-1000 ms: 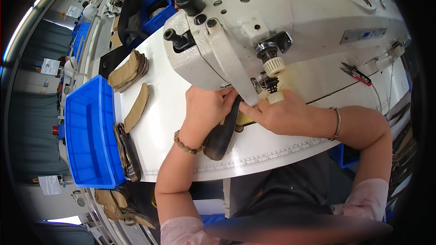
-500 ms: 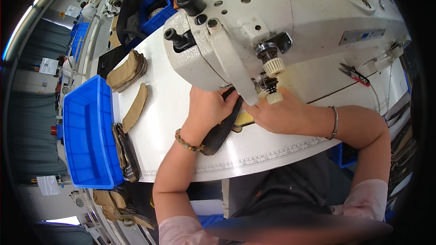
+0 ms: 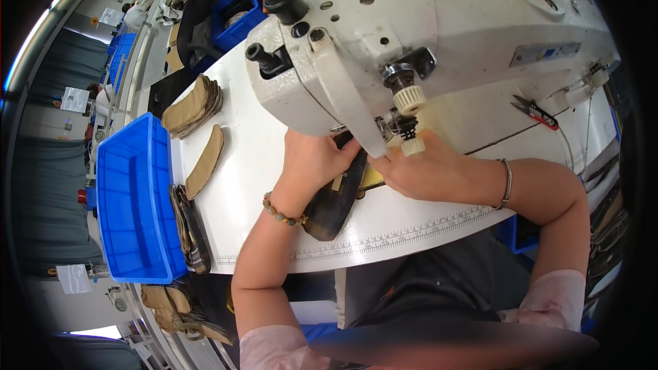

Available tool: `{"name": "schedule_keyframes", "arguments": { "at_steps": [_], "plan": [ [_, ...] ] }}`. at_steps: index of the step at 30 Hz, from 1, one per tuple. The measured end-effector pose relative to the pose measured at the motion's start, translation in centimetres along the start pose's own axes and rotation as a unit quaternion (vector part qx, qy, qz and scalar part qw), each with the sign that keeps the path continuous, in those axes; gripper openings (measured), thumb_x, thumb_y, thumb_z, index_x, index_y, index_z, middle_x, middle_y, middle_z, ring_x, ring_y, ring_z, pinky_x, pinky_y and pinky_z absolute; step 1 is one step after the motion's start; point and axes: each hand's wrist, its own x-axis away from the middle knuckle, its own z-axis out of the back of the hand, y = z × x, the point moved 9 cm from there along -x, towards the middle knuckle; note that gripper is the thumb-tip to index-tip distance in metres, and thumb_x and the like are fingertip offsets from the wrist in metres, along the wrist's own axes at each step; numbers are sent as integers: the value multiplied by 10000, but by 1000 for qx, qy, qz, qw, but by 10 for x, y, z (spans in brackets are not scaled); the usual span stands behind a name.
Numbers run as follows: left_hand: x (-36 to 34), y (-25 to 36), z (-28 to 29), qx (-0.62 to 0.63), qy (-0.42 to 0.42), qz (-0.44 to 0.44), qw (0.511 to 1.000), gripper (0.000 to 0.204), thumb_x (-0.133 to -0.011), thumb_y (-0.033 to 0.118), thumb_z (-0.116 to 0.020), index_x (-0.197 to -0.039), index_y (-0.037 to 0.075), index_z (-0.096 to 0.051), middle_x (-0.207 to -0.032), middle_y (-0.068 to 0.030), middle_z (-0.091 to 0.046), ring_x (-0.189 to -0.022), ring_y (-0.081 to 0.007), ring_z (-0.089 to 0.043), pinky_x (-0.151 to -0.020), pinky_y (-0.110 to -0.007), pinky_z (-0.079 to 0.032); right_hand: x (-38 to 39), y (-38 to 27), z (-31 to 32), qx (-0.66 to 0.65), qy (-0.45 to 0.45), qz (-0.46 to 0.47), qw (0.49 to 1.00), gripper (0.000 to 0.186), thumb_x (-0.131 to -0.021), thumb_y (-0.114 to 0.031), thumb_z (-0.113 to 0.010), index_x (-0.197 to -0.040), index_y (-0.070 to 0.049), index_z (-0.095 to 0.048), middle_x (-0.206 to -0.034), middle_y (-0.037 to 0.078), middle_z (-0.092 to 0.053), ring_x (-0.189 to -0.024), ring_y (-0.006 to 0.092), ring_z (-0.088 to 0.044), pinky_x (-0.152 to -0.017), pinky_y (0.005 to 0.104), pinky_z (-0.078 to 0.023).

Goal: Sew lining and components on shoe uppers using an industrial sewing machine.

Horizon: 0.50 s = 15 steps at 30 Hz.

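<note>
A long dark fabric piece (image 3: 336,207) lies on the white sewing table under the head of the sewing machine (image 3: 301,89). A small tan patch shows on it. My left hand (image 3: 314,161) is closed on its left side, thumb on the cloth by the needle area and the other fingers partly hidden. From the right, my right hand (image 3: 423,170) has its fingers curled and pinched at the cloth's right edge; the machine's tension dial (image 3: 409,99) hangs just above that hand. The needle and presser foot are hidden behind the machine head. A yellow surface (image 3: 372,177) peeks out between cloth and right hand.
Left on the table are a stack of tan fabric pieces (image 3: 194,106), a single curved tan piece (image 3: 205,161) and folded dark cloth (image 3: 190,229). A blue bin (image 3: 137,199) stands at the table's left edge. Red-handled thread snips (image 3: 536,112) lie at right.
The fabric's near end has swung slightly right and toward me, exposing more of its tan patch. Both hands stay nearly in place by the machine.
</note>
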Motion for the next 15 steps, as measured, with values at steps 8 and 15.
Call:
{"name": "schedule_keyframes", "arguments": {
  "at_steps": [8, 15],
  "plan": [
    [0, 5, 5, 10, 50, -41, 998, 385, -792, 396, -829, -884, 27, -766, -705, -123, -717, -584, -285, -680, -559, -358, -530, -2, 1, -1, -1, -5, -7, 1000, 242, -709, -81, -644, -926, 18, -683, -572, 116, -609, -524, 269, -647, -482, 379, -506],
    [2, 2, 1, -58, 22, 2, 998, 330, -757, 326, -846, -867, 32, -745, -765, -105, -728, -602, -253, -676, -569, -357, -529, 2, 10, -2, -52, 31, -28, 998, 48, -693, -78, -660, -729, -49, -647, -545, 119, -587, -531, 269, -647, -485, 381, -498]
  ]
}}
